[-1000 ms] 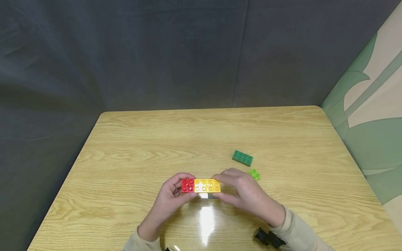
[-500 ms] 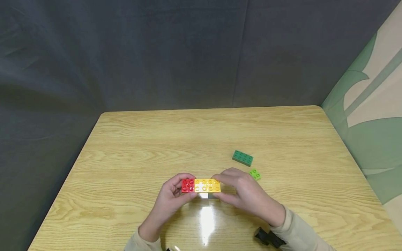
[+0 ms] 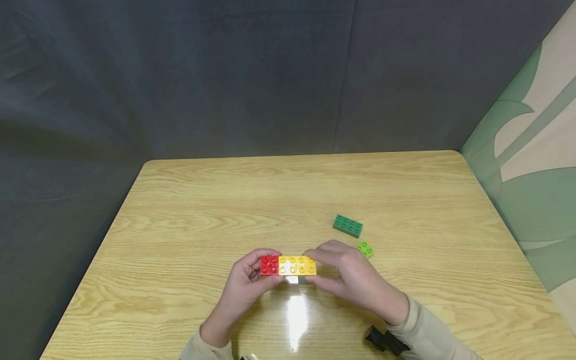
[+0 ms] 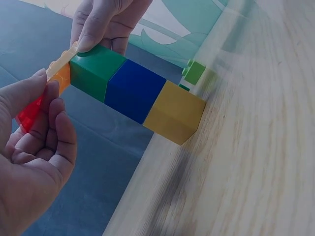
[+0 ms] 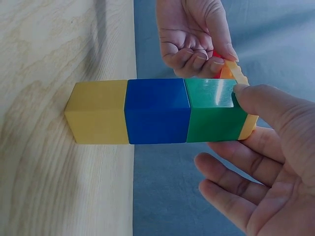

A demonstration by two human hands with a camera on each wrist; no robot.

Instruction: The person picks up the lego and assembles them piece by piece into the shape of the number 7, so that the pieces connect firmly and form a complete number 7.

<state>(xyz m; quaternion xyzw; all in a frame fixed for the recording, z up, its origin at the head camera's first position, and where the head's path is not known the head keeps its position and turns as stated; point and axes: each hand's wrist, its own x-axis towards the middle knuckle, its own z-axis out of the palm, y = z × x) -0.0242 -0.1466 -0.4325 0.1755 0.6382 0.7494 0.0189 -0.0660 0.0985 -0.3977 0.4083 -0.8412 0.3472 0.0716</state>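
A tower of building blocks stands upright on the table in both wrist views: a yellow block (image 5: 98, 113) at the bottom, a blue block (image 5: 157, 111), then a green block (image 5: 216, 118). Across its top lies a long yellow studded brick (image 3: 297, 266), which reaches out leftward over the table. At that overhanging end sits a red studded brick (image 3: 269, 266), flush beside the yellow one, with an orange part (image 4: 62, 78) showing underneath. My left hand (image 3: 245, 280) pinches the red brick between thumb and fingers. With thumb and fingertips, my right hand (image 3: 348, 270) grips the yellow brick where it meets the green block.
Beyond my right hand a dark green studded brick (image 3: 348, 226) lies on the wooden table (image 3: 202, 210). A small light green brick (image 3: 365, 249) is closer, partly behind that hand. A black device (image 3: 384, 341) is at my right forearm. Dark curtain (image 3: 252, 80) borders the back.
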